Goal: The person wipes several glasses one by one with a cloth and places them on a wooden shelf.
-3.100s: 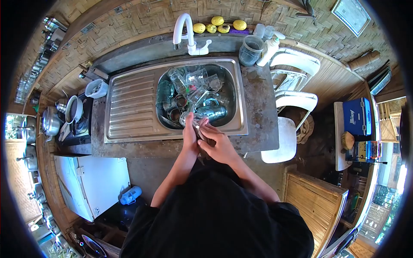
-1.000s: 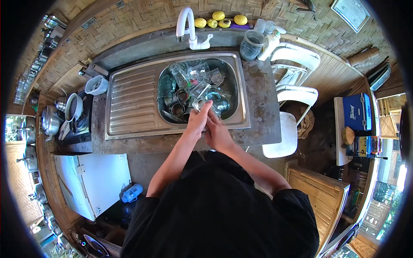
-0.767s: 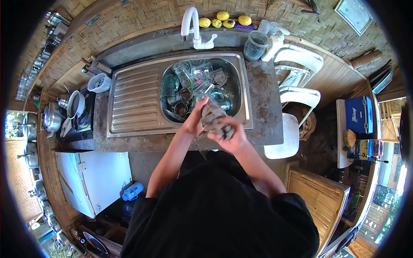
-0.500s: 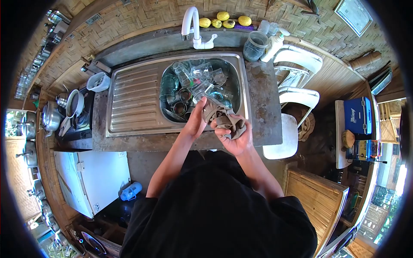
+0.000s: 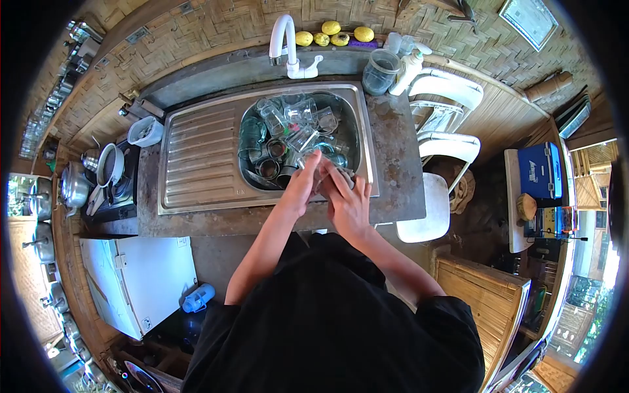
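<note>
Both hands meet over the front rim of the sink (image 5: 367,150), near the middle of the bench's front edge. The left hand (image 5: 300,190) is curled round a clear glass (image 5: 306,160), its thumb pointing toward the back edge; most of the glass is hidden. The right hand (image 5: 349,204) lies close against it, fingers stretched forward, with a bit of greyish cloth (image 5: 354,179) at them; I cannot tell how firmly it pinches the cloth. Beyond, a pile of glassware (image 5: 300,111) fills much of the basin. The drainboard (image 5: 200,154) runs toward the bench (image 5: 398,170)'s left edge, where a white tub (image 5: 145,133) sits. A white faucet (image 5: 302,71) rises behind the sink; a clear bucket (image 5: 381,73) and a pump bottle (image 5: 409,71) stand at the back right corner.
</note>
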Motion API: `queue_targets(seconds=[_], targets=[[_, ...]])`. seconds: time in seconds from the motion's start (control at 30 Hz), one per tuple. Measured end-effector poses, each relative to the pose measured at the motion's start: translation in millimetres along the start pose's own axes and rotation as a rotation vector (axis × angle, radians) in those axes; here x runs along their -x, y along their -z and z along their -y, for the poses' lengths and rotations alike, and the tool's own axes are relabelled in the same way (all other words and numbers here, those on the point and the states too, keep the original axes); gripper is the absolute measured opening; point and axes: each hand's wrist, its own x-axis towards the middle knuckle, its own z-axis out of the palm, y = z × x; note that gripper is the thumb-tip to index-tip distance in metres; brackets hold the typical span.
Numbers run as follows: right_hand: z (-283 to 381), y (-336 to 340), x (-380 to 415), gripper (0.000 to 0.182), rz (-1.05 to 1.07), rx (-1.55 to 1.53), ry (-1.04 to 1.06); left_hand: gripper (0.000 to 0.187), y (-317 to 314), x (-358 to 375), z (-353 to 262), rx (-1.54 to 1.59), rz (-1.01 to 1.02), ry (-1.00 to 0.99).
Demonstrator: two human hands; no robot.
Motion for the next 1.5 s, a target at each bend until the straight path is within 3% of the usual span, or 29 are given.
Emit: queue_targets(seconds=[0.1, 0.13, 0.23, 0.27, 0.37, 0.4, 0.5, 0.57, 0.63, 0.67, 0.77, 0.9, 0.93, 0.97, 1.07, 1.17, 1.2, 1.23, 1.27, 1.3, 1.37, 1.43, 1.47, 1.5], targets=[[0.7, -22.7, 12.2, 0.07, 0.088, -0.028, -0.058, 0.045, -28.2, 21.7, 0.5, -0.117, -0.086, -0.308], [4.1, -27.0, 14.2, 0.075, 0.088, -0.131, -0.048, 0.036, -24.2, 17.5, 3.8, -0.121, -0.062, -0.349], [24.9, -34.7, 16.3, 0.08, -0.067, -0.615, -0.103, 0.037, -22.6, 21.6, 3.1, -0.304, 0.028, -0.366], [24.9, -29.8, 16.0, 0.075, -0.003, -0.694, -0.12, 0.037, -24.1, 22.2, -0.3, -0.29, 0.051, -0.377], [27.3, -25.0, 13.5, 0.066, 0.184, -1.601, -0.568, 0.054, -9.9, 18.4, -15.0, -0.305, 0.138, -0.207], [20.5, -19.0, 10.9, 0.061, 0.239, -1.778, -0.713, 0.058, -12.2, 24.2, -22.2, -0.243, 0.162, -0.162], [2.2, -0.3, 3.9, 0.061, 0.306, -2.381, -0.716, 0.064, -5.9, 7.1, -18.7, 0.006, 0.191, -0.223], [2.7, 8.5, 3.6, 0.063, 0.169, -2.09, -0.635, 0.076, 8.1, -10.9, -29.4, 0.125, 0.202, -0.285], [17.2, 41.0, -13.3, 0.064, -0.003, -1.447, -0.385, 0.088, 14.3, -15.3, -38.3, 0.282, 0.023, -0.276], [17.4, 43.2, -18.8, 0.066, -0.095, -1.304, -0.304, 0.099, 21.2, -12.5, -41.8, 0.304, 0.028, -0.226], [11.7, 28.4, -21.6, 0.068, -0.281, -0.838, -0.159, 0.096, 20.9, 1.1, -43.0, 0.274, 0.068, -0.132], [10.3, 4.2, -15.6, 0.069, -0.033, -0.45, 0.05, 0.08, 12.4, 3.3, -28.6, 0.332, 0.245, -0.155], [15.6, 1.4, -15.6, 0.071, -0.021, -0.433, 0.044, 0.074, 5.1, 6.3, -23.5, 0.232, 0.157, -0.173], [18.8, -2.1, -14.5, 0.071, 0.006, -0.494, 0.008, 0.068, -1.4, 9.5, -19.6, 0.133, 0.068, -0.195], [28.6, -14.6, -13.9, 0.066, 0.004, -0.731, -0.094, 0.059, -2.1, 15.1, -10.5, 0.071, 0.071, -0.196], [8.9, -40.5, -4.5, 0.053, 0.29, -1.745, -0.726, 0.055, 3.9, 16.7, -10.0, 0.14, 0.129, -0.194], [9.4, -18.4, -10.8, 0.044, 0.271, -2.079, -0.896, 0.054, 16.8, 9.1, -4.0, 0.18, 0.187, -0.192], [5.5, -15.3, -10.3, 0.044, 0.321, -2.307, -0.845, 0.053, 22.8, 7.5, -2.8, 0.22, 0.244, -0.187], [1.7, -12.9, -9.4, 0.044, 0.37, -2.532, -0.785, 0.062, 26.2, 2.6, -2.4, 0.116, 0.167, -0.301], [-0.4, -11.7, -8.4, 0.044, 0.415, -2.754, -0.71, 0.058, 29.5, -1.3, -7.7, 0.19, 0.158, -0.304], [1.6, -6.7, -1.1, 0.05, 0.353, -2.823, -0.696, 0.053, 43.0, -5.9, -19.3, 0.341, 0.142, -0.311], [11.8, 32.9, -10.5, 0.051, 0.235, -2.67, -0.806, 0.059, 56.2, -2.8, -23.6, 0.302, 0.01, -0.331], [7.8, 34.2, -10.8, 0.052, 0.247, -2.578, -0.751, 0.062, 61.7, -1.0, -24.5, 0.282, -0.055, -0.34], [-2.0, 23.5, -3.8, 0.051, 0.172, -2.617, -0.822, 0.065, 63.7, 0.1, -24.6, 0.259, -0.117, -0.346]])
